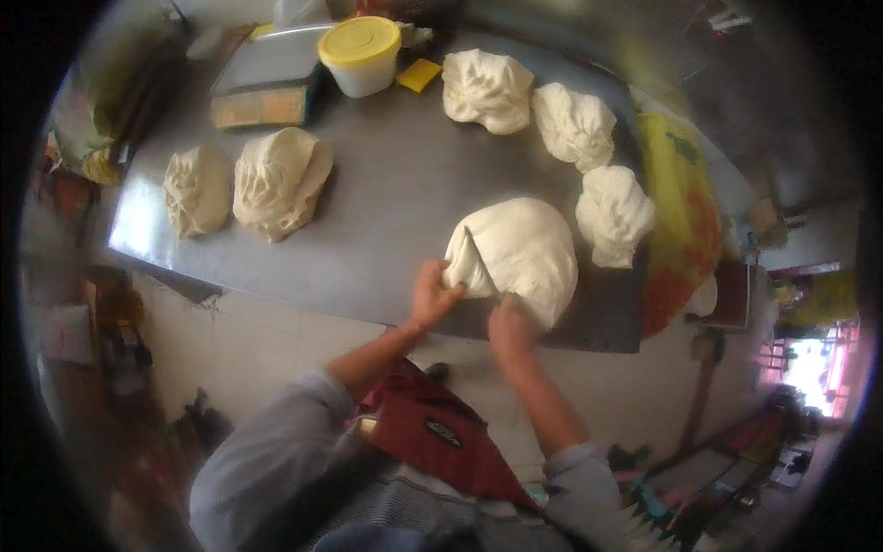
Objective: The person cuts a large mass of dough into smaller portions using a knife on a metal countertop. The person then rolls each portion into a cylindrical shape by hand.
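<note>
My left hand (436,291) grips the near-left edge of a large pale lump of dough (531,238), with thumb and fingers pinching it. In my right hand (510,328), which is slightly blurred, is a knife whose thin dark blade (480,257) cuts into the left part of the lump. The knife's handle is hidden inside my fist. Right of the lump, a smaller dough piece (614,215) lies very close. Beyond it sit a second piece (576,126) and a third piece (487,91), forming a curved row.
On the left of the metal table (386,179) lie a wide dough piece (281,183) and a narrower dough piece (197,192). Behind them stand a weighing scale (261,103), a white tub with a yellow lid (360,58) and a yellow packet (419,74). A yellow-and-red sack (679,221) borders the right edge.
</note>
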`<state>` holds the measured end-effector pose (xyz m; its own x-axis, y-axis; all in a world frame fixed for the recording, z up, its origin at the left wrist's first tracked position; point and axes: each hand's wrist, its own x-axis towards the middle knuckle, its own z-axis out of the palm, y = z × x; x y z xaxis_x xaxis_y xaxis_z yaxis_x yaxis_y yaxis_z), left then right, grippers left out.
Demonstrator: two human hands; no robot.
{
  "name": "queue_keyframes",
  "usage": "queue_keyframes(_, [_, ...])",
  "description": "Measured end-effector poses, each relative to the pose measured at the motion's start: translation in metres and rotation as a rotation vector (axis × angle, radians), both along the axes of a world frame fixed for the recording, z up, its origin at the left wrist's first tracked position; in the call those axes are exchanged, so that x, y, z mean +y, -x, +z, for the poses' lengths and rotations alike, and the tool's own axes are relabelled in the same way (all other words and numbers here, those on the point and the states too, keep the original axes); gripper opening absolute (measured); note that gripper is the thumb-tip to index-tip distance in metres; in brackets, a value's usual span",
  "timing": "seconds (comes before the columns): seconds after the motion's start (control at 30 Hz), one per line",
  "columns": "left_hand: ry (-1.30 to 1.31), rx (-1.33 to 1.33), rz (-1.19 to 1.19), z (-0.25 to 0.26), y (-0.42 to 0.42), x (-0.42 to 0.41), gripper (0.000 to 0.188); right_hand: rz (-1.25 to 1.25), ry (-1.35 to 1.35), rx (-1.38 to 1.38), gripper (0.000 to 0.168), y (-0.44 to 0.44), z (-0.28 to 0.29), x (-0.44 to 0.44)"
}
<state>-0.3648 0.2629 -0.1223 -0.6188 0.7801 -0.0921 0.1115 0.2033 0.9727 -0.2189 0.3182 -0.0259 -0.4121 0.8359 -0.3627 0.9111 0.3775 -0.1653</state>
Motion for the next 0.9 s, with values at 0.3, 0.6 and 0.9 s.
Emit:
queue_keyframes(0.3, [0.095,-0.143,0.127,0.012,0.012,0.0,0.045,0.245,0.046,-0.027,0.019,0.061,-0.04,0.06])
queue_keyframes(0.6, [0.122,-0.268,0.263,-0.033,0.168,-0.044,0.051,0.028,0.116,0.108,0.03,-0.079,-0.061,-0.044])
queue_keyframes(0.9, [0.124,0.785,-0.324,0.0,0.121,0.152,0.05,-0.367,0.007,0.762,0.017,-0.105,-0.04,-0.076])
